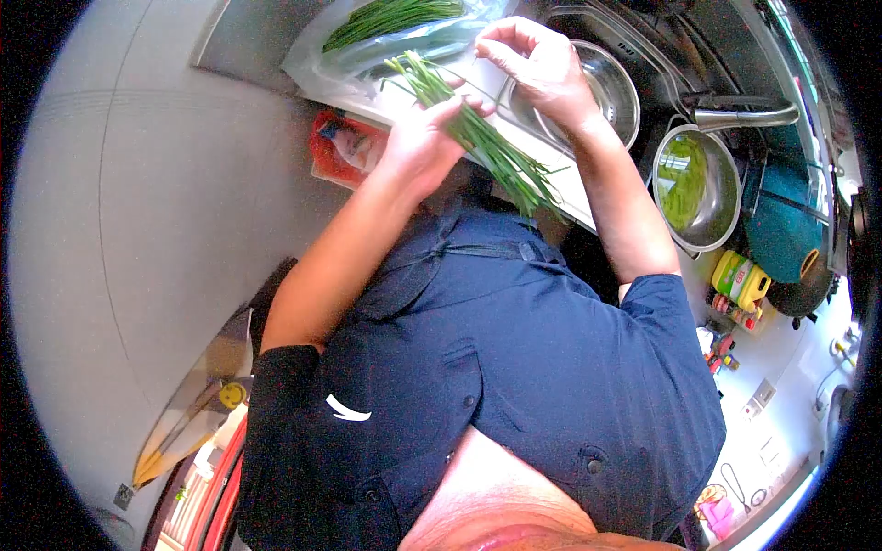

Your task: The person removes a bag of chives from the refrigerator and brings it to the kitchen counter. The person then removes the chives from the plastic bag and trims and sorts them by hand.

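Note:
My left hand [430,142] is wrapped round a bunch of garlic chives [496,151]. The pale cut ends point up and away, and the green leaf tips hang toward my apron. Close by on the right, my right hand [542,69] is raised with thumb and fingers pinched together. Whatever is between its fingertips is too small to make out. Beyond my left hand, a clear plastic bag [317,55] lies with more garlic chives [390,20] in it.
A round steel bowl [625,92] stands in the sink [657,69] behind my right hand. Right of it, below the faucet [744,117], a steel pot [730,216] holds green pieces. A yellow jug [740,281] is farther right. A red package [340,151] is below the counter edge.

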Tool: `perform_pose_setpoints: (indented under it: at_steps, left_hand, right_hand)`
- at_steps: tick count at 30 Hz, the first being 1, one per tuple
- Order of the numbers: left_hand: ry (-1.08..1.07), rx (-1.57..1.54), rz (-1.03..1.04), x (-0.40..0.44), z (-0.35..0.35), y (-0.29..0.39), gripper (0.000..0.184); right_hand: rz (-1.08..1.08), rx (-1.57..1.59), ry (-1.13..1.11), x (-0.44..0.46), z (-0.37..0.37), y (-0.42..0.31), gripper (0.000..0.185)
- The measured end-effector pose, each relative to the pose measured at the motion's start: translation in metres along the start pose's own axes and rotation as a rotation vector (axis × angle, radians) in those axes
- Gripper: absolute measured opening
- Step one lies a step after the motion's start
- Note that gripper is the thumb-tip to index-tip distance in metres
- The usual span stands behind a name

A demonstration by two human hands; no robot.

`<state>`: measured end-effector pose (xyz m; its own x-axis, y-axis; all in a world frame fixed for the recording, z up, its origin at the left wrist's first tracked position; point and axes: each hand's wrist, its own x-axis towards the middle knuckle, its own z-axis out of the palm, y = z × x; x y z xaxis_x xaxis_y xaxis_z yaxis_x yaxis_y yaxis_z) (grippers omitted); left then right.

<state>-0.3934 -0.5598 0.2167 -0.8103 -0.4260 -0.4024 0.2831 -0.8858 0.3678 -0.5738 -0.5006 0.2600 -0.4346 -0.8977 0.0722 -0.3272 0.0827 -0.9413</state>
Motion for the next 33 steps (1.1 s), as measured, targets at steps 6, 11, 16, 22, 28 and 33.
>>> perform_pose_setpoints:
  at_steps: [6, 11, 16, 22, 28, 33]
  left_hand:
    - [0.095, -0.021, 0.169, -0.072, -0.039, 0.040, 0.031]
    - [0.271, 0.051, 0.393, -0.144, -0.081, 0.070, 0.031]
    - [0.443, 0.017, 0.557, -0.207, -0.103, 0.080, 0.031]
    - [0.566, -0.046, 0.619, -0.223, -0.120, 0.083, 0.031]
    - [0.530, -0.126, 0.629, -0.232, -0.134, 0.081, 0.032]
    - [0.482, -0.111, 0.615, -0.229, -0.134, 0.081, 0.032]
  right_hand:
    - [0.010, 0.075, -0.081, 0.001, 0.029, -0.025, 0.019]
    - [-0.082, -0.204, -0.275, 0.006, 0.089, -0.009, 0.018]
    - [-0.090, -0.258, -0.491, 0.006, 0.174, 0.026, 0.019]
    - [-0.023, -0.629, -0.575, 0.017, 0.237, 0.070, 0.026]
    - [-0.164, -0.858, -0.760, 0.018, 0.249, 0.078, 0.033]
    - [-0.072, -0.794, -0.726, 0.018, 0.243, 0.056, 0.032]
